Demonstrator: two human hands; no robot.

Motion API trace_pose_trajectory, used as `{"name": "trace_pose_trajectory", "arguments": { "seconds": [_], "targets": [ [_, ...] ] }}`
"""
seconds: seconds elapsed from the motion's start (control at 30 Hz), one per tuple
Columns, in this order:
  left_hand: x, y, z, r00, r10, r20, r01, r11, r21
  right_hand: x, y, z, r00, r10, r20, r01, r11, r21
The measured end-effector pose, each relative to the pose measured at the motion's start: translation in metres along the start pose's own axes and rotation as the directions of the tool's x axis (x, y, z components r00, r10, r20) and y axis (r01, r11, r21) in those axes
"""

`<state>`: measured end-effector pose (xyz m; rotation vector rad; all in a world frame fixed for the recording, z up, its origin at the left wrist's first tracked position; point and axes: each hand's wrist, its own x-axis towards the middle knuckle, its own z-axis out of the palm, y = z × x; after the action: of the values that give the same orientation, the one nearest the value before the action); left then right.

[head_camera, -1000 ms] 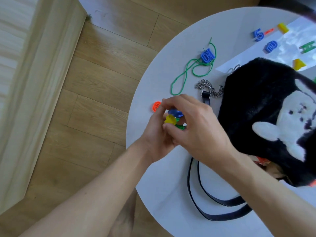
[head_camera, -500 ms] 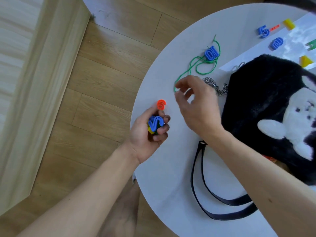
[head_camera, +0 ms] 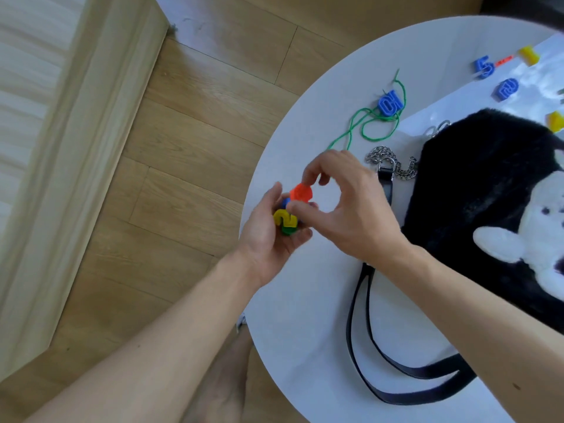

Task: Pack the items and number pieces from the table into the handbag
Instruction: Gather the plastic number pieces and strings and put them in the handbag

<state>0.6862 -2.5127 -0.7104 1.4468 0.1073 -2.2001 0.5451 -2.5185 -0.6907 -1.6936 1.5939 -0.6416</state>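
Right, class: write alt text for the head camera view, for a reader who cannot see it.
The right hand pinches an orange number piece by the left hand, which grips yellow, blue and green pieces. A black handbag lies beside them on a round white table.

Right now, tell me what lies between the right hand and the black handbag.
In the head view, the silver chain and the buckled end of the black strap lie between the right hand and the handbag.

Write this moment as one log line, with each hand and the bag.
left hand: holds number pieces | right hand: pinches orange piece | handbag: on table, beside hands
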Motion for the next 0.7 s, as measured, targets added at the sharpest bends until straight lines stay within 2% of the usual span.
{"name": "trace_pose_trajectory", "arguments": {
  "seconds": [0.1, 0.17, 0.23, 0.3, 0.37, 0.43, 0.47, 0.53, 0.6, 0.7],
  "targets": [
    [0.004, 0.001, 0.017, 0.998, -0.026, 0.055, 0.024, 0.999, 0.037, -0.004, -0.005, -0.004, 0.979, -0.106, 0.176, 0.135, 0.977, -0.166],
    [0.01, 0.004, 0.027, 1.0, -0.002, 0.003, 0.001, 0.998, 0.064, 0.0, 0.003, -0.01, 0.979, -0.117, 0.17, 0.143, 0.978, -0.152],
    [0.016, 0.009, 0.034, 0.997, 0.043, -0.067, -0.038, 0.996, 0.077, 0.012, 0.015, -0.023, 0.998, -0.017, 0.054, 0.019, 0.999, -0.03],
    [0.022, 0.015, 0.038, 0.994, 0.06, -0.091, -0.051, 0.995, 0.091, 0.031, 0.034, -0.039, 0.987, 0.11, -0.115, -0.111, 0.994, -0.005],
    [0.024, 0.019, 0.04, 0.995, 0.058, -0.08, -0.05, 0.994, 0.093, 0.055, 0.06, -0.054, 0.954, 0.239, -0.183, -0.263, 0.957, -0.122],
    [0.026, 0.018, 0.041, 0.997, 0.05, -0.063, -0.043, 0.994, 0.1, 0.076, 0.08, -0.063, 0.907, 0.4, -0.129, -0.42, 0.863, -0.281],
    [0.026, 0.017, 0.04, 0.997, 0.046, -0.063, -0.039, 0.994, 0.106, 0.084, 0.085, -0.064, 0.887, 0.453, -0.087, -0.452, 0.816, -0.361],
    [0.026, 0.013, 0.038, 0.997, 0.034, -0.062, -0.027, 0.992, 0.119, 0.092, 0.09, -0.061, 0.875, 0.482, -0.036, -0.433, 0.749, -0.501],
    [0.026, 0.01, 0.035, 0.997, 0.017, -0.07, -0.008, 0.992, 0.122, 0.092, 0.09, -0.053, 0.896, 0.443, -0.026, -0.371, 0.717, -0.589],
    [0.024, 0.004, 0.031, 0.995, -0.007, -0.101, 0.02, 0.991, 0.13, 0.088, 0.088, -0.047, 0.924, 0.377, -0.057, -0.34, 0.747, -0.572]
  ]
}}
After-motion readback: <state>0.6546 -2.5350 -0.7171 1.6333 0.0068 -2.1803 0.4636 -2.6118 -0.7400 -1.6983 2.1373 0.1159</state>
